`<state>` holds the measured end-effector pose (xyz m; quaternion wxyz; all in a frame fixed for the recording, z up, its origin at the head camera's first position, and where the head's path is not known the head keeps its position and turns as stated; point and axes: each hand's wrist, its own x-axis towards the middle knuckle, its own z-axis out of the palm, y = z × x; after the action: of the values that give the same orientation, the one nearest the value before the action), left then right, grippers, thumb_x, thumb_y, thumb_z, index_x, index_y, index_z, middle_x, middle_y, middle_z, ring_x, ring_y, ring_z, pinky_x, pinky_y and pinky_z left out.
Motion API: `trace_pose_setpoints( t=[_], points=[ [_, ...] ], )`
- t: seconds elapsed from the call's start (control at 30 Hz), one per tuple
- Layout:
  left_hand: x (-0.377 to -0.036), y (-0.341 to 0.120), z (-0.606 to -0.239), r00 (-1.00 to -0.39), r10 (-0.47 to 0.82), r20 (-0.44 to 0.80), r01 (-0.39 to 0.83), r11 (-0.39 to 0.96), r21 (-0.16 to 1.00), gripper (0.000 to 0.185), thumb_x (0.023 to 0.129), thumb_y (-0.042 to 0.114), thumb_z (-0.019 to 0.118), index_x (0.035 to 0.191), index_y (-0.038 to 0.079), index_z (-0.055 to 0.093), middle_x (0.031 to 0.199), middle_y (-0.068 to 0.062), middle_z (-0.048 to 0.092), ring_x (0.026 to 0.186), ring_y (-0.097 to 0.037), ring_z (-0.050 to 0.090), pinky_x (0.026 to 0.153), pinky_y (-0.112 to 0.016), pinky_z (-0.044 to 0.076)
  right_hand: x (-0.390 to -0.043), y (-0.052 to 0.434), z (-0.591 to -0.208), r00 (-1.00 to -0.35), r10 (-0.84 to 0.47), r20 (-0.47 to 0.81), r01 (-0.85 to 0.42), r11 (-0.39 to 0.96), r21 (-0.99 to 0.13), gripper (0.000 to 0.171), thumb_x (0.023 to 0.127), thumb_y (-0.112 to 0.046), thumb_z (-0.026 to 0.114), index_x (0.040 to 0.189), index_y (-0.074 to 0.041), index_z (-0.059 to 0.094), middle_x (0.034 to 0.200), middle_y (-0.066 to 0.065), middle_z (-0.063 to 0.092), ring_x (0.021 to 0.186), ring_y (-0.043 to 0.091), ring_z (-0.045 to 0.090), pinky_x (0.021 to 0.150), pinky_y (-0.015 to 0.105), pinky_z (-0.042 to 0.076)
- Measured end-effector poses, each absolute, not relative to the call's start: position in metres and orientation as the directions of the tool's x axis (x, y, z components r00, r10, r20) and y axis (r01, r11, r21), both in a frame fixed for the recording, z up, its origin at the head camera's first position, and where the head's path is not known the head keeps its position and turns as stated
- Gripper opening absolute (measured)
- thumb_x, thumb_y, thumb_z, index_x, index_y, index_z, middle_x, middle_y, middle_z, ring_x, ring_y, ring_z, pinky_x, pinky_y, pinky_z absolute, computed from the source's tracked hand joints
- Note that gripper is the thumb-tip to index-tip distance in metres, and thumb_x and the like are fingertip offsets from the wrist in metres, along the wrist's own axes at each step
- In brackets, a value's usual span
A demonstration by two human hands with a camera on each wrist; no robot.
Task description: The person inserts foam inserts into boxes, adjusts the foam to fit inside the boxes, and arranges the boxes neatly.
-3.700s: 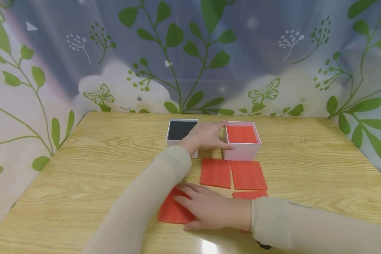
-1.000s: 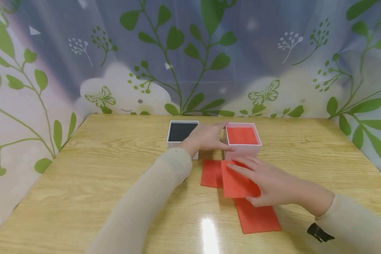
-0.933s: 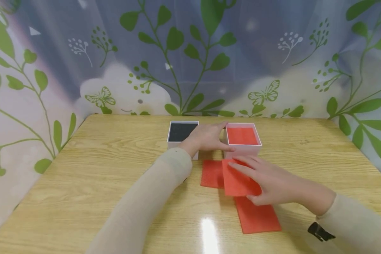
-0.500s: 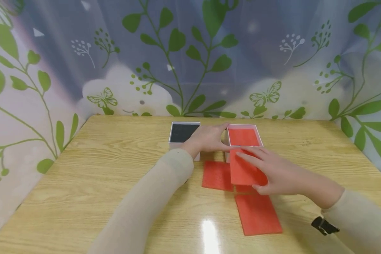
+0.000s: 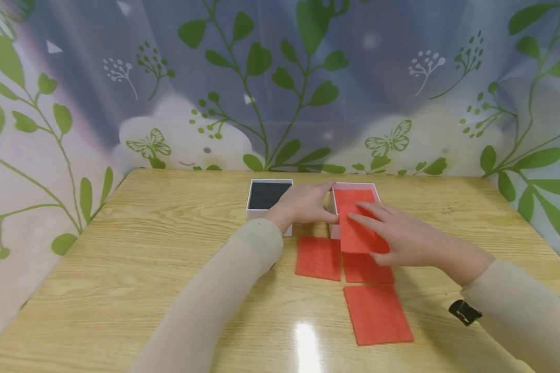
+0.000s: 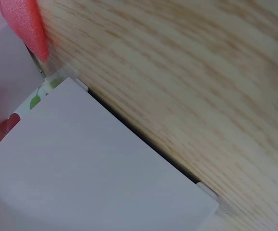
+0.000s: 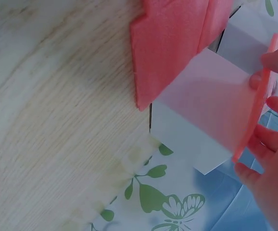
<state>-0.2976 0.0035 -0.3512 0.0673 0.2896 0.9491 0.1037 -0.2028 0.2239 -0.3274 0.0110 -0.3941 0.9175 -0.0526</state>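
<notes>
My right hand [image 5: 403, 233] pinches a red spongy square [image 5: 360, 228] by its edges, tilted over the front of the right white box [image 5: 334, 230]. In the right wrist view this square [image 7: 257, 106] shows edge-on between the fingers, above the box wall. More red material [image 5: 354, 195] shows inside that box. My left hand [image 5: 305, 202] holds the same box at its left side, thumb at the front corner and a finger toward the back corner. Three red squares lie before the box: one left [image 5: 318, 259], one right [image 5: 368, 269], partly covered, and one nearer [image 5: 378, 315].
A second white box [image 5: 256, 213] with black material [image 5: 266, 195] stands left, partly behind my left wrist; its wall [image 6: 91, 163] fills much of the left wrist view. Both boxes stand on a wooden table [image 5: 168, 248]. A leaf-patterned curtain [image 5: 168, 77] hangs behind the table.
The right hand took a red square from the front left of the table, carried it right and then raised it forward to the right box. The left hand has kept its place.
</notes>
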Motion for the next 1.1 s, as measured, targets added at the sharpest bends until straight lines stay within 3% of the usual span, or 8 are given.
trace_pose_setpoints(
  t=[0.1, 0.3, 0.43, 0.6, 0.83, 1.1],
  points=[
    [-0.298, 0.002, -0.350, -0.823, 0.564, -0.070, 0.536, 0.811, 0.237, 0.089, 0.080, 0.060, 0.056, 0.150, 0.018, 0.021, 0.102, 0.007, 0.064, 0.074, -0.009, 0.057, 0.076, -0.031, 0.046, -0.204, 0.223, -0.325, -0.698, -0.716, -0.009, -0.710, 0.693, -0.124, 0.073, 0.081, -0.022, 0.069, 0.145, -0.011, 0.034, 0.149, 0.020, 0.023, 0.132, 0.042, 0.026, 0.099, 0.056, 0.031],
    [-0.297, 0.003, -0.349, -0.823, 0.564, -0.073, 0.537, 0.813, 0.226, 0.088, 0.080, 0.059, 0.055, 0.150, 0.018, 0.020, 0.120, 0.004, 0.060, 0.081, -0.010, 0.058, 0.077, -0.031, 0.046, -0.201, 0.223, -0.321, -0.702, -0.710, -0.058, -0.698, 0.701, -0.147, 0.068, 0.085, -0.019, 0.067, 0.145, -0.010, 0.036, 0.151, 0.019, 0.021, 0.133, 0.041, 0.027, 0.096, 0.052, 0.037],
    [-0.297, 0.003, -0.349, -0.823, 0.564, -0.076, 0.536, 0.813, 0.225, 0.089, 0.080, 0.059, 0.055, 0.150, 0.019, 0.019, 0.124, 0.004, 0.058, 0.087, -0.012, 0.059, 0.078, -0.031, 0.046, -0.199, 0.223, -0.317, -0.687, -0.724, -0.062, -0.713, 0.687, -0.140, 0.063, 0.086, -0.015, 0.066, 0.142, -0.007, 0.039, 0.149, 0.020, 0.026, 0.125, 0.041, 0.040, 0.087, 0.047, 0.046],
    [-0.297, 0.004, -0.350, -0.821, 0.567, -0.067, 0.543, 0.811, 0.215, 0.091, 0.079, 0.062, 0.055, 0.150, 0.018, 0.020, 0.135, 0.004, 0.051, 0.100, -0.014, 0.058, 0.086, -0.033, 0.045, -0.198, 0.223, -0.314, -0.655, -0.755, -0.041, -0.744, 0.653, -0.139, 0.056, 0.088, -0.008, 0.062, 0.140, -0.005, 0.042, 0.146, 0.021, 0.031, 0.116, 0.041, 0.049, 0.082, 0.046, 0.048],
    [-0.297, 0.003, -0.350, -0.825, 0.562, -0.059, 0.539, 0.815, 0.213, 0.092, 0.078, 0.064, 0.056, 0.150, 0.019, 0.020, 0.138, 0.004, 0.048, 0.109, -0.015, 0.056, 0.090, -0.034, 0.044, -0.197, 0.221, -0.311, -0.675, -0.736, -0.057, -0.722, 0.674, -0.158, 0.053, 0.091, -0.004, 0.057, 0.141, -0.004, 0.040, 0.146, 0.020, 0.032, 0.123, 0.041, 0.043, 0.086, 0.048, 0.046],
    [-0.297, 0.003, -0.350, -0.822, 0.566, -0.065, 0.537, 0.808, 0.241, 0.091, 0.079, 0.061, 0.057, 0.150, 0.017, 0.021, 0.131, 0.001, 0.054, 0.101, -0.015, 0.058, 0.088, -0.035, 0.045, -0.196, 0.219, -0.309, -0.703, -0.706, -0.084, -0.686, 0.705, -0.179, 0.052, 0.093, -0.006, 0.054, 0.142, -0.003, 0.037, 0.147, 0.019, 0.030, 0.127, 0.040, 0.037, 0.092, 0.050, 0.042]
  ],
)
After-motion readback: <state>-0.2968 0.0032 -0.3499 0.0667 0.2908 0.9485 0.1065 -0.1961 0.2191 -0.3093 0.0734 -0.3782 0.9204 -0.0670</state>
